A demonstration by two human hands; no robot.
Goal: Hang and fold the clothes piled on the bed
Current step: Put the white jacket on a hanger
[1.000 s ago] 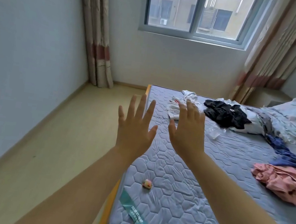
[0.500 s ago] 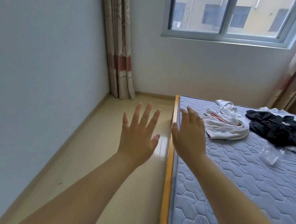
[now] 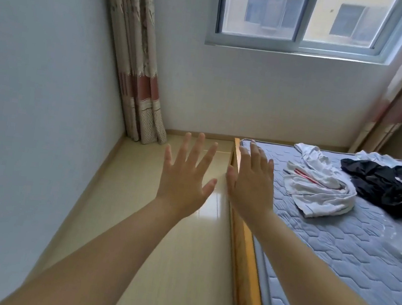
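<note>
The clothes lie untouched on the mattress (image 3: 351, 256): a crumpled white garment (image 3: 319, 193) nearest, a black one (image 3: 387, 188) just beyond. My left hand (image 3: 186, 176) and right hand (image 3: 250, 183) hover spread wide, holding nothing. I judge nothing started; next I reach right for the white garment.

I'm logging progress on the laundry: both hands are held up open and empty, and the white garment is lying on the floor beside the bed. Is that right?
Not quite. The head view shows the white garment lying on the mattress, near its far corner beside the black garment, not on the floor. The rest holds: the left hand and right hand are raised, open and empty.
</note>
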